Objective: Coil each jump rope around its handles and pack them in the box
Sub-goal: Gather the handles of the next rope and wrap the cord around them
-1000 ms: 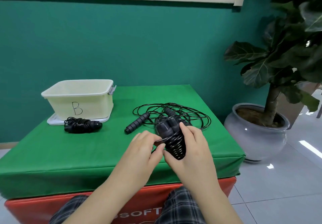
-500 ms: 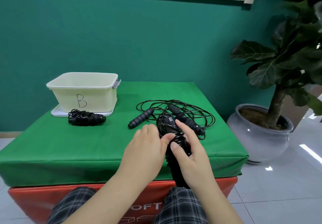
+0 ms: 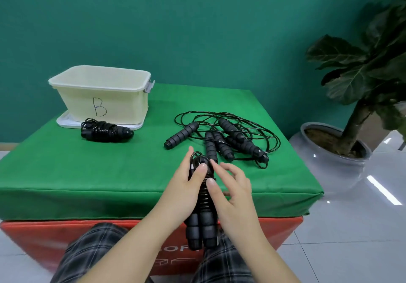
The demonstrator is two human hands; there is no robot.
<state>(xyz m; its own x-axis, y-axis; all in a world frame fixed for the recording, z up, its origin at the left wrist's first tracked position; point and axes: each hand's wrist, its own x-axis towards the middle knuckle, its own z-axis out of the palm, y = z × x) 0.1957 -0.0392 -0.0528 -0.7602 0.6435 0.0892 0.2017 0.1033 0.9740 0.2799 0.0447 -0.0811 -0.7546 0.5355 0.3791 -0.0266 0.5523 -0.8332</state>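
Observation:
I hold a black jump rope (image 3: 203,214) with its cord wound round its two foam handles, above the table's front edge. My left hand (image 3: 186,186) grips the wound upper part, thumb on top. My right hand (image 3: 232,192) holds the bundle from the right with its thumb on the coils and fingers spread. A second coiled rope (image 3: 106,131) lies in front of the cream box marked B (image 3: 101,93). Loose ropes (image 3: 222,141) with several handles lie tangled at the right of the green table (image 3: 87,172).
The box stands on its white lid (image 3: 66,122) at the back left. A potted plant (image 3: 336,150) sits on the tiled floor right of the table. The teal wall is close behind. My plaid-clad legs are under the front edge.
The held bundle has turned upright with its handle ends pointing down toward my lap. My right fingers have spread off it. The camera has tilted down and closer.

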